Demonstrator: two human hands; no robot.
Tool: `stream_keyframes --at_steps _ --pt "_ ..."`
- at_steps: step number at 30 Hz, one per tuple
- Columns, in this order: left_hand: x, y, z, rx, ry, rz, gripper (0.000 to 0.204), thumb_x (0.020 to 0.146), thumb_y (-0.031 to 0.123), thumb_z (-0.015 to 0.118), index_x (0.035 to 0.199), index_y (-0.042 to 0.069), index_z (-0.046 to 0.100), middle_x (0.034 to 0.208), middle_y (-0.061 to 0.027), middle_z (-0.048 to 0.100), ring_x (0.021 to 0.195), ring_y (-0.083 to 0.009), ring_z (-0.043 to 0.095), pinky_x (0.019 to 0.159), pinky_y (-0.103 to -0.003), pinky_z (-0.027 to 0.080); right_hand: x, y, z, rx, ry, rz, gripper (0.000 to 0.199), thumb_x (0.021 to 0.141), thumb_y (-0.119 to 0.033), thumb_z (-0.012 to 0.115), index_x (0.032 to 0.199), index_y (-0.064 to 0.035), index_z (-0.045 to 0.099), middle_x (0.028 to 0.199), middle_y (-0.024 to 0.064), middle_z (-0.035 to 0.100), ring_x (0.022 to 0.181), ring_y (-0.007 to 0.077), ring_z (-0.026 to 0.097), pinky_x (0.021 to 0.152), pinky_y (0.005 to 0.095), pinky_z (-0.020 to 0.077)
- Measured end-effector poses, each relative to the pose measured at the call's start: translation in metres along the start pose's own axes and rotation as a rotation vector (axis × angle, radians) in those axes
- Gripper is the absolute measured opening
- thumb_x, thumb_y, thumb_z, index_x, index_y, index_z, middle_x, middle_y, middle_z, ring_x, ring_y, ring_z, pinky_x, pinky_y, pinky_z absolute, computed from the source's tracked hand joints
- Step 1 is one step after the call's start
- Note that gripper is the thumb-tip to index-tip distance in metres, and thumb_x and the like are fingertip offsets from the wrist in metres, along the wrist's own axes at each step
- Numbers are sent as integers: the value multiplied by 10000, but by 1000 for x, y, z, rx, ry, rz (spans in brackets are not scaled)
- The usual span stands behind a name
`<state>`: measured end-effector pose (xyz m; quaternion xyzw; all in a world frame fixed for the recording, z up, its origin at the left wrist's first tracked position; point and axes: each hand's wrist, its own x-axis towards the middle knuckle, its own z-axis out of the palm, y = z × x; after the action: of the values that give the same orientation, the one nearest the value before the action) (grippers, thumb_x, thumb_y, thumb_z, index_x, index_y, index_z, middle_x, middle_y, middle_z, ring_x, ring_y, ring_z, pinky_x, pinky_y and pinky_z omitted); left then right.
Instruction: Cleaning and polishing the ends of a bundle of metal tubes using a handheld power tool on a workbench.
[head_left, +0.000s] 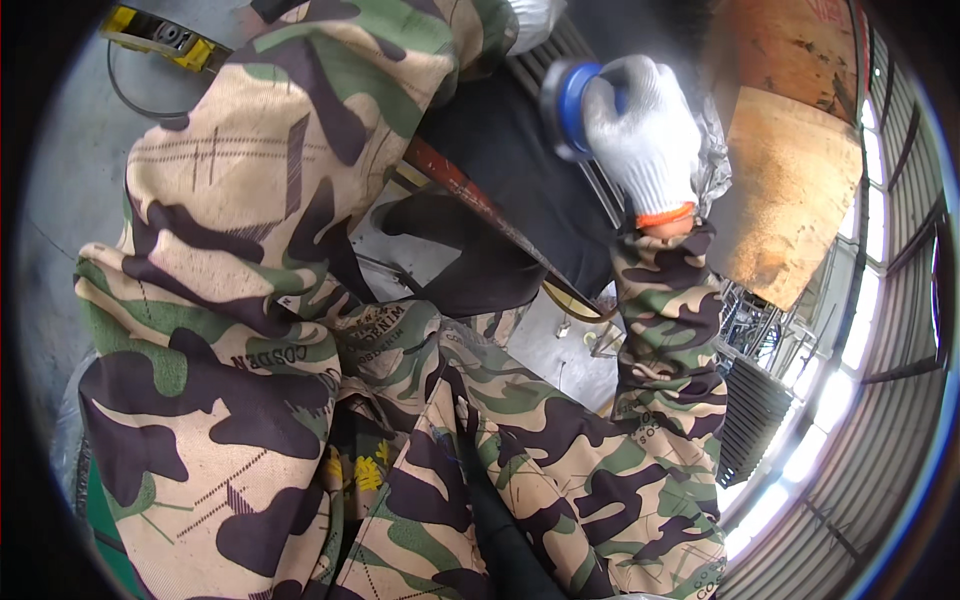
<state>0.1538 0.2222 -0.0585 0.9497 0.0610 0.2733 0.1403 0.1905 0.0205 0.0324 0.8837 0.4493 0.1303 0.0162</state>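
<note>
My right hand [640, 130], in a white knit glove with an orange cuff, is wrapped around a blue round, disc-like thing [574, 110]. Its outer edge is blurred, and its exact kind does not show. Beneath it run several parallel grey metal bars [603, 190]. My left arm reaches up across the view in a camouflage sleeve. Only a piece of my left hand [537, 22], in a pale glove, shows at the top edge, close to the bars' far end. Its fingers are cut off and hidden.
A dark sheet-like surface [510, 150] lies below my hands, with a reddish worn metal strip [465, 185] along its near edge. Brown wooden boards [795, 180] stand at the right, above a stack of metal parts [765, 330]. A yellow and black device [165, 42] lies at the upper left.
</note>
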Motion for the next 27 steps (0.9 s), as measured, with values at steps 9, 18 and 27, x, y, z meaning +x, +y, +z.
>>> stream_keyframes --at_steps 9,18,27 --pt "5 4 -2 -17 -13 17 510 949 340 577 1296 -28 644 1381 -257 596 1377 -427 482 1203 -569 275 35 16 0 23 -187 135 270 879 -329 664 994 -93 727 1002 200 707 915 401 697 849 475 564" --pt "-11 -2 -2 17 51 59 464 928 312 605 1232 -34 663 1320 -252 618 1321 -434 519 1165 -567 330 27 10 3 -66 111 -115 144 867 -204 689 902 -79 626 843 169 647 788 394 656 706 484 551" --pt "-2 -6 3 84 98 107 467 943 296 598 1242 -60 639 1340 -260 606 1331 -430 520 1160 -535 355 -27 35 -2 -19 -25 66 243 881 -311 662 997 -105 720 991 154 713 927 371 694 839 460 564"
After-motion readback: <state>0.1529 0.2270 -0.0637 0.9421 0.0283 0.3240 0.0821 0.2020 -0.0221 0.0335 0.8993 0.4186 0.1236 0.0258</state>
